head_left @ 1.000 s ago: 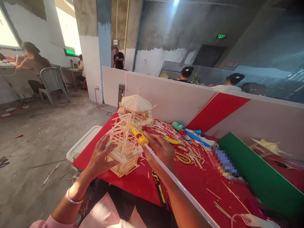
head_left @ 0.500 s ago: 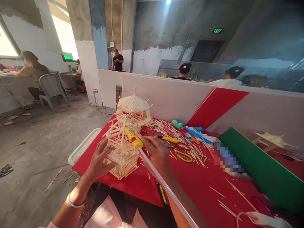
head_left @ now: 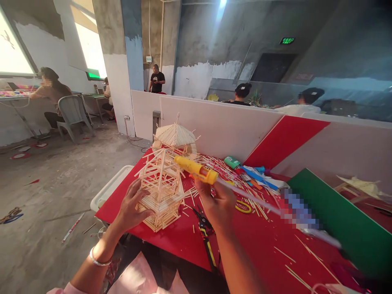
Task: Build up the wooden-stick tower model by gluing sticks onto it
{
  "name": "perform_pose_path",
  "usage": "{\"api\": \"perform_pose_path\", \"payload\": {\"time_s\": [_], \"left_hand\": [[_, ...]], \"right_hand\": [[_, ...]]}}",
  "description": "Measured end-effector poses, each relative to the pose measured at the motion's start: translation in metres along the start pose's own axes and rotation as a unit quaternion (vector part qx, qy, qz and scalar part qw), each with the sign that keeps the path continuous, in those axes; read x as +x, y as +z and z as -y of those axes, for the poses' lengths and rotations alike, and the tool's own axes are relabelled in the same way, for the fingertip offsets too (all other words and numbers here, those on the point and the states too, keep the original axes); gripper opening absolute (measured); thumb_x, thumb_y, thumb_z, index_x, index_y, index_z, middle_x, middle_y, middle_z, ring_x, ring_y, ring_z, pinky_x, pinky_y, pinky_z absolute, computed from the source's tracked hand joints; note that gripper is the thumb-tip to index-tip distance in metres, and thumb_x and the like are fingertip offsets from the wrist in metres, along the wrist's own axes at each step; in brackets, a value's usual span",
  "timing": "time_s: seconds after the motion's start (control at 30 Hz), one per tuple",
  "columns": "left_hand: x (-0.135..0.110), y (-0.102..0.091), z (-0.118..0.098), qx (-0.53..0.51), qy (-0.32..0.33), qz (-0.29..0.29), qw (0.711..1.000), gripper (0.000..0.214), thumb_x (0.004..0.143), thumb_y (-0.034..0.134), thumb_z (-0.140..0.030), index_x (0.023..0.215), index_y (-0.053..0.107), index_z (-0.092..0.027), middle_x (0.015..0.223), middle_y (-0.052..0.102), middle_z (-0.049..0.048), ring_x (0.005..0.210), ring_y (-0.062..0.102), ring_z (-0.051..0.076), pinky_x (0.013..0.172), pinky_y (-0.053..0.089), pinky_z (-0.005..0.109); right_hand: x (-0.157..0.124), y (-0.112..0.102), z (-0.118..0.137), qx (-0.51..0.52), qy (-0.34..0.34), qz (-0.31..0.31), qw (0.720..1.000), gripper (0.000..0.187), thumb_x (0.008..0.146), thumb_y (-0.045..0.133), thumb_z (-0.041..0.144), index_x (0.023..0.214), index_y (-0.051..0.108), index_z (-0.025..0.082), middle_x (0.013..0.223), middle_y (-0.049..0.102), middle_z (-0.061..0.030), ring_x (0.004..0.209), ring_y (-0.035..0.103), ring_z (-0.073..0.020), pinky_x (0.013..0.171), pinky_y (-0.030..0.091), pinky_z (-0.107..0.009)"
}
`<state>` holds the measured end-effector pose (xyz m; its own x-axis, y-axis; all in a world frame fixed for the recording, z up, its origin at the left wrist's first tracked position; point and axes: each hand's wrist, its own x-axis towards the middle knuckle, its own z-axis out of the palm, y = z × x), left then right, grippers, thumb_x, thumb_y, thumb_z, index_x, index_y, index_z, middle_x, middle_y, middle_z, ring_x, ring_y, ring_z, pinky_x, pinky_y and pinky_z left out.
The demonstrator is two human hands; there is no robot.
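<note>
A pavilion model of thin wooden sticks (head_left: 163, 204), its roof a bare frame, stands at the table's near left corner. My left hand (head_left: 133, 206) cups its left side, thumb and fingers curved against the sticks. In my right hand (head_left: 216, 200) is a yellow glue gun (head_left: 196, 167), gripped with its nozzle pointing left, just right of the roof frame. A long clear glue stick (head_left: 257, 200) trails from its rear to the right. Behind stands a second stick pavilion (head_left: 175, 136) with a covered roof.
Pliers (head_left: 206, 232) with black and yellow handles lie on the red table (head_left: 245, 253) near its front edge. Loose sticks (head_left: 211, 163), yellow-handled scissors (head_left: 243, 207) and a green can (head_left: 232, 162) lie behind. A green board (head_left: 333, 216) leans at right; a white partition (head_left: 214, 126) borders the back.
My right hand has moved right with the glue gun, away from the roof frame, and the glue stick has swung to the right. The left hand stays on the model.
</note>
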<state>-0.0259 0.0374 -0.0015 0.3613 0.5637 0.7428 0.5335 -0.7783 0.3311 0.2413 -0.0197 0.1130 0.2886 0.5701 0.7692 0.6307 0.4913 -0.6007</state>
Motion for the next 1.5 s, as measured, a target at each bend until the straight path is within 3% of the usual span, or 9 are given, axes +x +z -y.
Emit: {"api": "perform_pose_path", "payload": {"time_s": [0.07,0.17,0.23,0.63,0.83,0.93,1.07,1.23,1.5], "left_hand": [[0.001,0.001,-0.002,0.0,0.002,-0.002,1.0,0.052,0.083,0.059,-0.066,0.109,0.06,-0.021,0.143,0.048,0.0184,0.139,0.04,0.036,0.107,0.043,0.056],[0.003,0.003,-0.006,-0.001,0.008,-0.015,1.0,0.051,0.083,0.058,-0.067,0.103,0.06,-0.02,0.142,0.05,0.0185,0.138,0.041,0.035,0.107,0.042,0.056],[0.004,0.004,-0.009,-0.003,0.013,-0.023,1.0,0.05,0.083,0.059,-0.066,0.101,0.06,-0.019,0.14,0.051,0.0186,0.137,0.041,0.036,0.107,0.043,0.055],[-0.002,0.01,-0.008,-0.016,0.014,-0.034,0.999,0.049,0.083,0.061,-0.064,0.103,0.059,-0.019,0.135,0.054,0.019,0.135,0.043,0.036,0.105,0.044,0.055],[-0.001,0.008,-0.013,-0.001,0.012,-0.048,0.999,0.05,0.078,0.067,-0.065,0.099,0.059,-0.02,0.125,0.061,0.016,0.131,0.048,0.035,0.101,0.047,0.053],[-0.001,0.007,-0.017,0.015,0.015,-0.059,0.998,0.049,0.075,0.072,-0.062,0.097,0.06,-0.02,0.121,0.064,0.0147,0.129,0.05,0.036,0.1,0.049,0.052],[0.0,0.009,-0.024,0.03,0.014,-0.068,0.997,0.044,0.073,0.077,-0.055,0.094,0.059,-0.02,0.115,0.066,0.0135,0.127,0.052,0.035,0.1,0.049,0.051],[0.0,0.011,-0.031,0.047,0.01,-0.08,0.996,0.042,0.074,0.078,-0.052,0.093,0.059,-0.02,0.112,0.066,0.0137,0.125,0.054,0.035,0.099,0.05,0.051],[-0.008,0.028,-0.054,0.105,-0.02,-0.126,0.986,0.041,0.073,0.08,-0.048,0.096,0.061,-0.02,0.113,0.067,0.0136,0.123,0.055,0.035,0.1,0.049,0.051]], "right_hand": [[-0.007,0.0,0.004,-0.024,-0.07,0.022,0.997,0.019,0.089,0.066,0.03,0.105,0.072,0.023,0.082,0.072,-0.0025,0.071,0.065,-0.0153,0.067,0.053,-0.028],[-0.017,0.002,0.008,-0.073,-0.178,0.021,0.981,0.036,0.086,0.068,0.023,0.122,0.066,0.026,0.097,0.073,-0.0054,0.082,0.068,-0.0175,0.074,0.055,-0.031],[-0.02,0.004,0.008,-0.1,-0.206,0.007,0.973,0.043,0.086,0.067,0.02,0.127,0.063,0.028,0.102,0.072,-0.0058,0.087,0.069,-0.0185,0.078,0.055,-0.032],[-0.01,0.008,0.014,-0.119,-0.225,-0.018,0.967,0.041,0.084,0.07,0.017,0.123,0.064,0.026,0.102,0.072,-0.0068,0.091,0.069,-0.0201,0.08,0.056,-0.033],[-0.022,-0.025,0.007,-0.14,-0.134,-0.05,0.98,0.019,0.086,0.069,0.027,0.104,0.072,0.023,0.083,0.07,-0.0041,0.069,0.064,-0.0172,0.066,0.053,-0.029],[-0.035,-0.04,0.001,-0.137,-0.087,-0.031,0.986,0.015,0.087,0.068,0.032,0.096,0.073,0.022,0.081,0.07,-0.0041,0.068,0.063,-0.0169,0.062,0.051,-0.028],[-0.046,-0.043,-0.003,-0.107,-0.051,0.02,0.993,0.016,0.089,0.066,0.034,0.096,0.072,0.021,0.084,0.07,-0.0043,0.074,0.065,-0.0179,0.065,0.052,-0.028],[-0.052,-0.035,-0.01,-0.108,-0.065,0.021,0.992,0.012,0.088,0.067,0.028,0.098,0.07,0.022,0.087,0.07,-0.005,0.082,0.068,-0.0194,0.073,0.056,-0.03],[-0.07,-0.02,-0.026,-0.155,-0.133,-0.004,0.979,0.044,0.084,0.068,0.016,0.127,0.063,0.026,0.102,0.071,-0.0075,0.089,0.068,-0.0197,0.079,0.057,-0.032]]}}
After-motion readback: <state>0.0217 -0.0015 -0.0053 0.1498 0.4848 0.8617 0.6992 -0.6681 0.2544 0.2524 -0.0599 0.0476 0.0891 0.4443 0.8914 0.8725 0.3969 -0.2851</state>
